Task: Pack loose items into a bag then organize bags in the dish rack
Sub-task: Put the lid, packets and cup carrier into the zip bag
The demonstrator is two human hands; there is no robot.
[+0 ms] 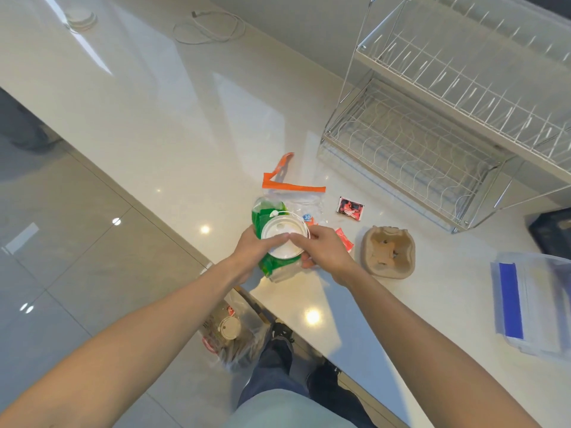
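Note:
A clear zip bag with an orange seal strip lies on the white counter, mouth toward me. Inside it I see a green packet and a white round lid. My left hand grips the bag's near left edge with fingers on the lid. My right hand holds the bag's near right edge, its fingertips meeting the left hand's over the lid. A red-and-black sachet and an orange-red sachet lie loose beside the bag. A wire dish rack with two tiers stands at the back right.
A brown pulp cup carrier sits right of my right hand. A stack of clear bags with blue strips lies at the right edge. A filled clear bag rests on the floor below the counter's edge. A white cable lies far back.

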